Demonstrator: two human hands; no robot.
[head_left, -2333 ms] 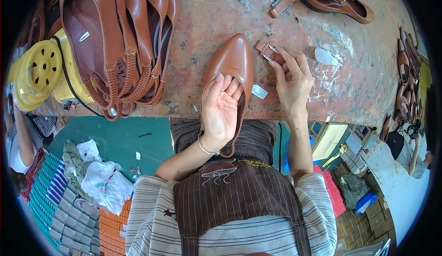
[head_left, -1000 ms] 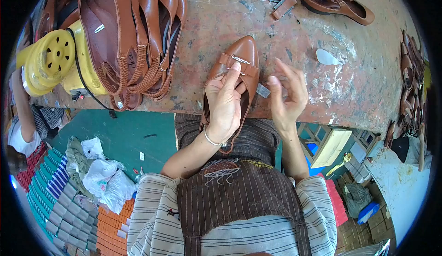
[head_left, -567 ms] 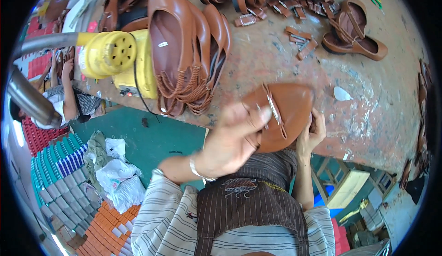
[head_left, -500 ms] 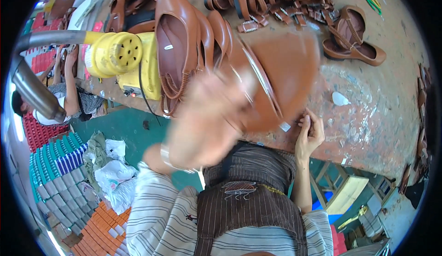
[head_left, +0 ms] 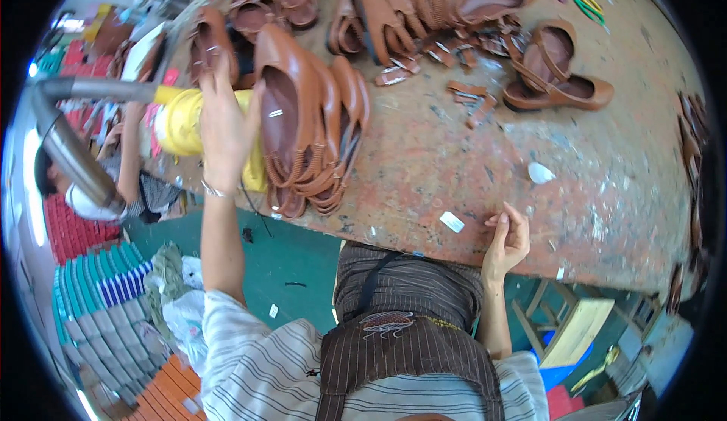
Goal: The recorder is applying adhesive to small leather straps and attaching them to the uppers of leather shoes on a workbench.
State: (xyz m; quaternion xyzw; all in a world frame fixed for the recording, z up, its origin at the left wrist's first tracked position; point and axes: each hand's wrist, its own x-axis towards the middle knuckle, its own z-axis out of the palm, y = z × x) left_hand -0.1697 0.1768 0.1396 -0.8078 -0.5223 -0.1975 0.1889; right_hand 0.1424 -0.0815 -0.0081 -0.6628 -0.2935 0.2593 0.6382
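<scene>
The left hand (head_left: 226,127), its grip spread and contact unclear, points toward a glossy brown leather shoe (head_left: 203,48) at twelve o'clock on the table (head_left: 424,160), long axis roughly twelve-to-six. The right hand (head_left: 508,245), half-open, seemingly empty, lies farther, at four o'clock.

Our left hand (head_left: 227,127) reaches far forward, fingers extended, thumb apart; our right hand (head_left: 509,245), nearer, bends its fingers loosely.
</scene>
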